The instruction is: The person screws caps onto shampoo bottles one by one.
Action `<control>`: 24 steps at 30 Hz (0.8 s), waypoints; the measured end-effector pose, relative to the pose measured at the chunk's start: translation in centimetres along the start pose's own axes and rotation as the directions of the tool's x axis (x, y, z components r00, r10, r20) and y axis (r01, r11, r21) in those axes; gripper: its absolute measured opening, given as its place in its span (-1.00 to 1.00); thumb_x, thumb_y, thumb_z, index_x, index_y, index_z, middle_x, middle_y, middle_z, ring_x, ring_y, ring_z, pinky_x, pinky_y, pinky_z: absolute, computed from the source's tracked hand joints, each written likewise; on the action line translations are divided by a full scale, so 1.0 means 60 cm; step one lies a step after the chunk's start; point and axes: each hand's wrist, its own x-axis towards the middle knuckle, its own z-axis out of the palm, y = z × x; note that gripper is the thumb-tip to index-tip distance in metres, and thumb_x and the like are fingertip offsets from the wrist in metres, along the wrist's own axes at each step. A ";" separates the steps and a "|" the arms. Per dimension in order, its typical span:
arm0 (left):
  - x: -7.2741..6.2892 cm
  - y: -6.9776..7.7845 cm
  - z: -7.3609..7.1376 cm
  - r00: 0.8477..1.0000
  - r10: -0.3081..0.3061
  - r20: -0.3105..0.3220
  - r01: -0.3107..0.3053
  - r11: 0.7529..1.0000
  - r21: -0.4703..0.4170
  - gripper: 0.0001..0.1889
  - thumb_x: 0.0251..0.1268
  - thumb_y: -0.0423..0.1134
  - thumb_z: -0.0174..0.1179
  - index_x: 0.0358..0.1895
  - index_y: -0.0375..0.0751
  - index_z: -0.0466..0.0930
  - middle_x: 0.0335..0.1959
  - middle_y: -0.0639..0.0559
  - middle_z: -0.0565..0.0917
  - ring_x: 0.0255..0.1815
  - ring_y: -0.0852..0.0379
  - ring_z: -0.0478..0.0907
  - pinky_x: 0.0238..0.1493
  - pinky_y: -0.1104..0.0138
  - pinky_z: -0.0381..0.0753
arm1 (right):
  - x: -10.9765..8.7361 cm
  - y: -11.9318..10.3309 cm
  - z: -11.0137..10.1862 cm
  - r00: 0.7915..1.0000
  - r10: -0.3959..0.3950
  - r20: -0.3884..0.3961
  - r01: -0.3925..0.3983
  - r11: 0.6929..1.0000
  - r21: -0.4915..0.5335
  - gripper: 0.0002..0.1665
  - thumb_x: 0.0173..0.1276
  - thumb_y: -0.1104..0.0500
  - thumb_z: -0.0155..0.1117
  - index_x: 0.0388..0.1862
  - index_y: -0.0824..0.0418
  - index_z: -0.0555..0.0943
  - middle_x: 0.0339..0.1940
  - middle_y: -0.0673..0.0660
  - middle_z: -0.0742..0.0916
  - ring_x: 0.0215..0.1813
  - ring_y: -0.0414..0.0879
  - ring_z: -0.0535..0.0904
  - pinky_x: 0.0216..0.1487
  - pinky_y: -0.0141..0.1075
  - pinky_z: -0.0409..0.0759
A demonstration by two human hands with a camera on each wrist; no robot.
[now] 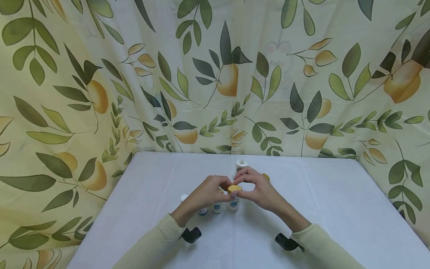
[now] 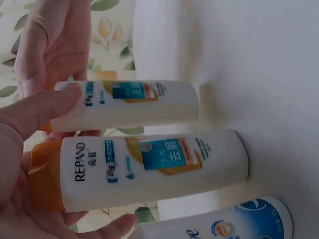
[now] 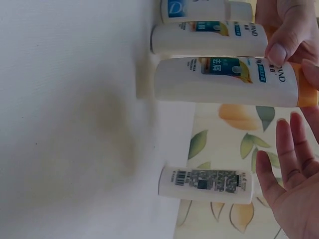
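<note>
Both hands meet at a white shampoo bottle (image 2: 134, 107) with an orange cap (image 1: 234, 189). My left hand (image 1: 215, 190) grips its upper part, the thumb (image 3: 281, 52) lying on the white shoulder below the cap. From the other side my right hand (image 1: 260, 189) pinches the cap, its thumb (image 3: 312, 73) against the orange side; its other fingers (image 3: 289, 144) are spread apart. The bottle hangs upright, its base close over the table. Beside it stands a matching shampoo bottle (image 2: 154, 169) with an orange cap, partly behind the left hand in the head view.
A white-and-blue bottle (image 2: 224, 219) is farther left in the row, near a white cap (image 1: 184, 197). Behind the hands stands a bottle with a white nozzle top (image 1: 241, 163). A yellow item (image 1: 266, 176) peeks out behind the right hand. A white cloth covers the table (image 1: 322, 201).
</note>
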 end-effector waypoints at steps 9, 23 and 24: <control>0.004 -0.004 0.005 1.000 -0.011 0.007 0.011 1.000 0.012 -0.77 0.17 -0.21 0.50 -0.13 -0.07 0.71 -0.24 0.24 0.71 -0.04 0.03 0.67 -0.04 0.36 0.61 | -0.004 0.010 0.004 0.999 0.029 0.016 -0.029 1.000 -0.005 -0.76 0.18 -0.01 0.60 -0.18 -0.11 0.76 0.02 -0.06 0.61 0.17 -0.07 0.50 0.12 -0.26 0.52; 0.008 0.000 0.005 0.999 -0.031 0.034 0.029 0.998 0.058 -0.76 0.16 -0.23 0.51 -0.12 -0.08 0.72 -0.28 0.24 0.71 -0.17 0.22 0.62 -0.05 0.36 0.62 | -0.007 0.011 0.004 0.998 0.068 0.018 -0.066 0.995 -0.069 -0.76 0.21 -0.05 0.57 -0.15 -0.13 0.76 0.01 -0.11 0.62 0.14 -0.11 0.52 0.08 -0.22 0.56; 0.008 0.001 0.005 0.999 -0.032 0.039 0.029 0.998 0.063 -0.77 0.17 -0.23 0.51 -0.12 -0.08 0.72 -0.28 0.24 0.71 -0.17 0.24 0.62 -0.04 0.35 0.62 | -0.007 0.010 0.004 0.997 0.074 0.019 -0.072 0.995 -0.073 -0.76 0.21 -0.06 0.57 -0.15 -0.13 0.76 0.01 -0.11 0.62 0.14 -0.11 0.52 0.08 -0.22 0.57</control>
